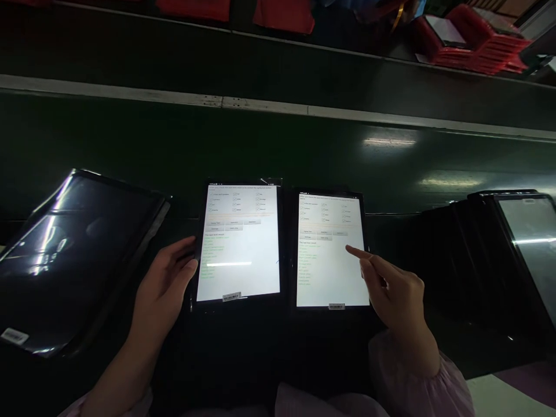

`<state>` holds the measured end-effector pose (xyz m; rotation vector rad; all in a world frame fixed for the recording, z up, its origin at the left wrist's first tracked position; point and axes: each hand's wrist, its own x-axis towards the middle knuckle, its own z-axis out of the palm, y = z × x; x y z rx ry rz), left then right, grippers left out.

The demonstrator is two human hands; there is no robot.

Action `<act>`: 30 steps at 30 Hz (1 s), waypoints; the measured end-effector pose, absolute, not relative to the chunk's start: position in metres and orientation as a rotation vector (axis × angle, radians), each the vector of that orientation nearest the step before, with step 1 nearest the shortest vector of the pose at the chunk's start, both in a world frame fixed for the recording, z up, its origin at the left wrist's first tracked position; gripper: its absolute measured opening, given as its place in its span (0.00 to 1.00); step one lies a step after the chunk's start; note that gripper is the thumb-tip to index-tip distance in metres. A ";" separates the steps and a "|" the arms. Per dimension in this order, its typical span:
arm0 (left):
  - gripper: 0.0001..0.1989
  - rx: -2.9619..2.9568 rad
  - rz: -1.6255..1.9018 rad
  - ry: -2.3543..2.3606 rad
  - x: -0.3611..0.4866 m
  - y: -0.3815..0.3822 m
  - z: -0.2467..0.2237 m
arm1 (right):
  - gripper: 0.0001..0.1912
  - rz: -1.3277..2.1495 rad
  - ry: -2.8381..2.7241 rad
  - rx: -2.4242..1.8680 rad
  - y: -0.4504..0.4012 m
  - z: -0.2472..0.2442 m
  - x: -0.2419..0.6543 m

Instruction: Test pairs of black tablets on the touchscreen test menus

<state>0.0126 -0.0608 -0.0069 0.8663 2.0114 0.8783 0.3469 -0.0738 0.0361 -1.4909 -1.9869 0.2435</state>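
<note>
Two tablets lie side by side with lit white screens showing check boxes, grey buttons and lines of green text. My left hand (167,284) grips the left edge of the left tablet (243,249), thumb at the front and fingers partly hidden behind the edge. Over the right tablet (328,272), my right hand (393,284) points with the index finger stretched out and the other fingers curled, holding nothing. Its fingertip is at the right part of the screen, just below the grey buttons; whether it touches the glass I cannot tell. Each tablet bears a small barcode label at its bottom edge.
Dark tablets in glossy film (82,255) lie at the left. More dark tablets (490,255) are stacked at the right. Beyond a pale metal rail (260,106) runs a dark surface with red packets (284,14) and a stack of red sleeves (486,43).
</note>
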 end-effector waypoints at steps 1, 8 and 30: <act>0.29 0.876 0.888 2.002 0.011 -0.061 -0.009 | 0.22 0.263 -1.991 -1.462 -0.074 0.037 0.347; 0.37 1.101 0.884 1.755 -0.014 -0.072 -0.036 | 0.23 0.672 -2.144 -1.103 -0.099 0.042 0.343; 0.34 1.151 0.892 1.794 -0.010 -0.066 -0.027 | 0.22 0.626 -2.121 -1.251 -0.114 0.042 0.339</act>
